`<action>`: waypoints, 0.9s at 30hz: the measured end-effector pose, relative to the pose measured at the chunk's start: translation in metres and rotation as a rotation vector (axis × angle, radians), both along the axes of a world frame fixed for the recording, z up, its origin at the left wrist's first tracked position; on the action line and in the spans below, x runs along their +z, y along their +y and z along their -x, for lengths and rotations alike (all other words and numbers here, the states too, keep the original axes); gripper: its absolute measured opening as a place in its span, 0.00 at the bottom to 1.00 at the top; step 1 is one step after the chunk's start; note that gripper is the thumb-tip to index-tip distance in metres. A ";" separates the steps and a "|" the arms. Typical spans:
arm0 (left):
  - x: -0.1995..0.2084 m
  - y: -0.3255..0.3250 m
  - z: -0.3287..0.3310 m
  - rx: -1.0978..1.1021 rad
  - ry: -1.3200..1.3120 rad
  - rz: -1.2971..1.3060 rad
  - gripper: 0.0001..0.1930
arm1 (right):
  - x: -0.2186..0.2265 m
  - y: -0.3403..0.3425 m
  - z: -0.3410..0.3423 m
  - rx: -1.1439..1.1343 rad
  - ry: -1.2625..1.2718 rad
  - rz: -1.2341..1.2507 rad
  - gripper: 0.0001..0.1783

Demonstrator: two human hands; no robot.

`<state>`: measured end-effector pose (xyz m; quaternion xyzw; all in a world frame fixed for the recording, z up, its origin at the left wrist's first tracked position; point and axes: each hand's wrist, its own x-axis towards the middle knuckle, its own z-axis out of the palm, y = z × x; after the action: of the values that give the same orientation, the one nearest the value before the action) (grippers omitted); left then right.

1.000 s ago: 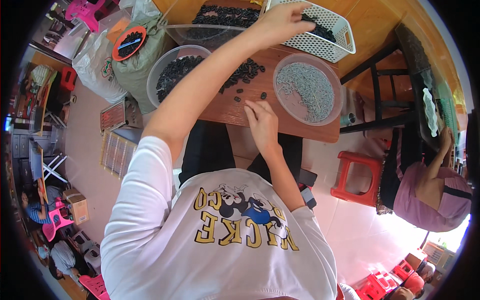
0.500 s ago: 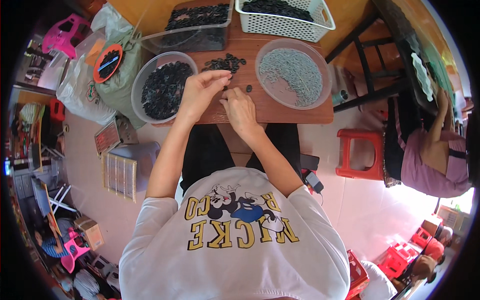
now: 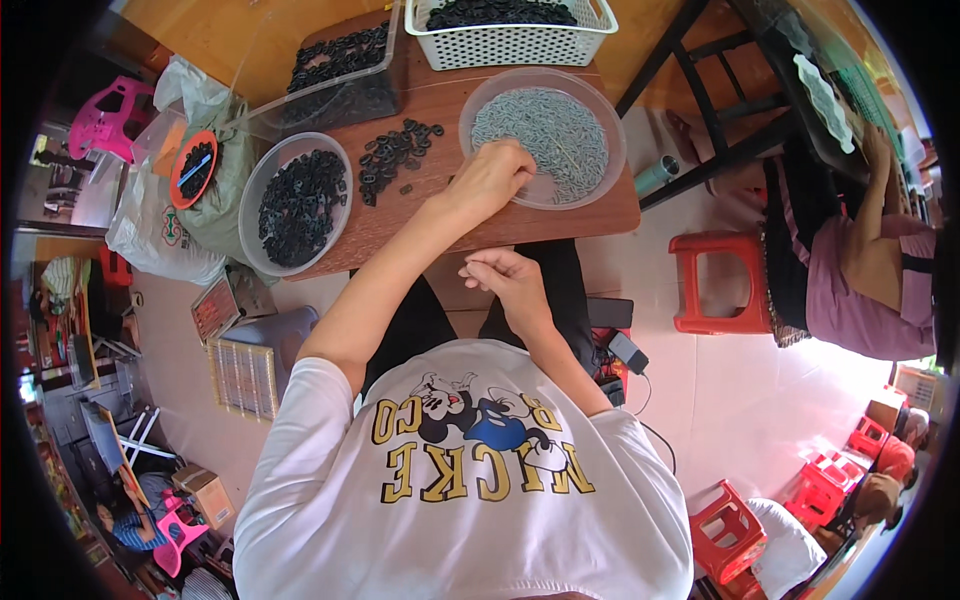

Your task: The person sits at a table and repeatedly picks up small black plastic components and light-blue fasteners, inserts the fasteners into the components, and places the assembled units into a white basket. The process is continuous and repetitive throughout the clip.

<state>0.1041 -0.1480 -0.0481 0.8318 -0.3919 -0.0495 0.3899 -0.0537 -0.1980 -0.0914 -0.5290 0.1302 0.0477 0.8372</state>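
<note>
My left hand (image 3: 492,178) reaches across to the near left rim of a clear round tub (image 3: 612,185) of small silvery screws (image 3: 560,140). Its fingers curl down over the tub's edge, and what they hold, if anything, is hidden. Closer to my body, just off the table's front edge, my right hand (image 3: 508,278) has thumb and fingertips pressed together. Anything between them is too small to make out. A loose pile of small black oval parts (image 3: 392,158) lies on the table, left of my left hand. More black parts fill another round tub (image 3: 262,160) farther left.
Along the back of the wooden table (image 3: 440,105) stand a clear bin (image 3: 350,105) and a white basket (image 3: 510,48), both holding black parts. Beside the table are bulging sacks (image 3: 235,160) on the left and a red stool (image 3: 722,318) on the right. A person (image 3: 870,295) sits far right.
My left hand has moved right, from near the black pile to the screw tub. The right hand has drawn back toward my body, off the tabletop. The view has shifted somewhat.
</note>
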 end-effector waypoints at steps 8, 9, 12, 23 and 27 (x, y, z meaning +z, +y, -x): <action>-0.015 -0.031 -0.002 -0.013 -0.121 -0.143 0.06 | -0.010 -0.028 0.019 -0.115 -0.021 -0.179 0.06; -0.017 -0.031 -0.001 -0.007 -0.127 -0.150 0.06 | -0.010 -0.030 0.019 -0.127 -0.023 -0.209 0.06; -0.021 -0.031 0.000 0.006 -0.138 -0.169 0.06 | -0.003 -0.035 0.020 -0.145 0.016 -0.184 0.05; -0.031 -0.029 -0.007 -0.090 -0.263 -0.021 0.03 | 0.002 -0.051 0.015 -0.267 -0.101 -0.374 0.10; -0.005 -0.016 0.003 0.098 0.458 0.230 0.02 | 0.005 -0.057 0.014 -0.286 -0.046 -0.430 0.09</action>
<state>0.1007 -0.1638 -0.0531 0.7672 -0.2556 -0.1725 0.5624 -0.0682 -0.2550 -0.0863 -0.3161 0.1713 -0.0565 0.9314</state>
